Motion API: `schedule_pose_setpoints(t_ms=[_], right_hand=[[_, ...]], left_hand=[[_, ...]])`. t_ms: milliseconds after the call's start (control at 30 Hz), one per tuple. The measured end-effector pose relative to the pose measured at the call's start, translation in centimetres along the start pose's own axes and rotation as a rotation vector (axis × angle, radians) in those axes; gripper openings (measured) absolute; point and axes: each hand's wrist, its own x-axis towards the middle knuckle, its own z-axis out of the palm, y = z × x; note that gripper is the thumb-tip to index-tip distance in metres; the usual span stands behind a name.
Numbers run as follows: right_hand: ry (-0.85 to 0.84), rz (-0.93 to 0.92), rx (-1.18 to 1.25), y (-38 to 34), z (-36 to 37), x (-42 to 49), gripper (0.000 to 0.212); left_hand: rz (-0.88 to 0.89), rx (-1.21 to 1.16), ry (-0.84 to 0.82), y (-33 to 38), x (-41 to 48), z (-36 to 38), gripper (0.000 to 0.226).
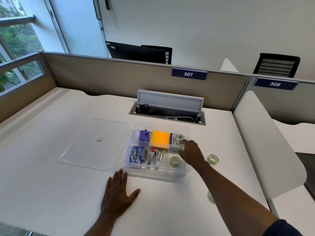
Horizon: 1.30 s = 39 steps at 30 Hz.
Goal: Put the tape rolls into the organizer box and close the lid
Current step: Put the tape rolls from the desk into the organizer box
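The lid (95, 143) lies on the desk (51, 167), left of the box (153, 174). The left hand (117, 196) rests flat, fingers spread, holding nothing. One roll (175, 161) is inside; the right hand (190, 153) (fingers curled, contents unclear) hovers above. Lower gently, then fetch the other roll (212, 159).

White counter (51, 184) with an open cable hatch (167, 110) at 12 o'clock, cords inside. Tan partition (102, 74) behind it has number plates 307 (188, 74) and 306 (275, 84). Black mesh chair (277, 65) at 1 o'clock, window (15, 41) with trees at 10.
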Motion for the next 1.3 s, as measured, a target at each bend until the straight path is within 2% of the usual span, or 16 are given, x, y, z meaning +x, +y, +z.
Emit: schedule_pose_setpoints(t_ms=[67, 167, 267, 400, 500, 567, 667, 767, 867, 900, 967, 1033, 1067, 1133, 1200, 1300], right_hand=[[-0.117, -0.02, -0.02, -0.6, 0.8, -0.2, 0.037], [-0.14, -0.023, -0.071, -1.0, 2.1, -0.7, 0.038], [-0.033, -0.013, -0.034, -0.9, 2.3, -0.8, 0.038], [0.25, -0.007, -0.073, 0.4, 1.4, -1.4, 0.033], [0.354, 0.197, -0.036, 1.9, 0.4, -2.3, 0.031], [0.263, 0.391, -0.015, 3.5, -0.3, -2.8, 0.032], [-0.038, 0.612, -0.031, 6.3, -0.5, -4.1, 0.041], [-0.253, 0.646, -0.152, 8.2, -0.2, -6.4, 0.035], [-0.39, 0.627, -0.164, 8.6, 0.2, -7.4, 0.05], [-0.415, 0.602, -0.207, 8.5, 0.1, -7.6, 0.046], [-0.421, 0.478, -0.267, 8.7, 0.5, -8.1, 0.031], [-0.351, 0.406, -0.197, 8.3, 1.0, -8.4, 0.021], [-0.238, 0.382, -0.143, 8.2, 1.1, -8.5, 0.024], [-0.133, 0.464, -0.096, 7.5, 0.2, -8.1, 0.032], [-0.16, 0.509, -0.052, 7.1, -0.2, -7.2, 0.043], [-0.1, 0.41, 0.016, 4.7, -1.8, -5.1, 0.045]], left_hand=[[-0.004, -0.003, 0.003, 0.0, 0.0, 0.0, 0.099], [-0.008, 0.008, 0.001, 0.0, 0.0, 0.0, 0.099], [-0.009, 0.005, 0.007, 0.0, 0.0, 0.0, 0.098], [-0.006, 0.005, 0.006, 0.0, 0.0, -0.1, 0.097], [-0.008, -0.001, 0.003, 0.0, 0.0, -0.1, 0.098], [-0.008, -0.005, 0.003, 0.0, 0.0, -0.1, 0.097], [-0.007, 0.001, 0.0, 0.0, 0.0, -0.2, 0.097], [-0.002, 0.002, 0.001, 0.2, 0.0, -0.3, 0.098], [0.0, -0.003, 0.007, 0.2, 0.0, -0.3, 0.099], [0.002, -0.001, 0.006, 0.3, 0.0, -0.3, 0.099], [0.003, 0.006, 0.006, 0.3, 0.0, -0.3, 0.099], [-0.001, 0.012, 0.005, 0.3, 0.0, -0.4, 0.098], [-0.003, 0.013, 0.003, 0.3, 0.0, -0.4, 0.098], [-0.007, 0.011, 0.0, 0.3, 0.0, -0.4, 0.098], [-0.009, 0.007, -0.001, 0.3, 0.0, -0.4, 0.098], [-0.009, 0.006, -0.002, 0.2, 0.0, -0.4, 0.099]])
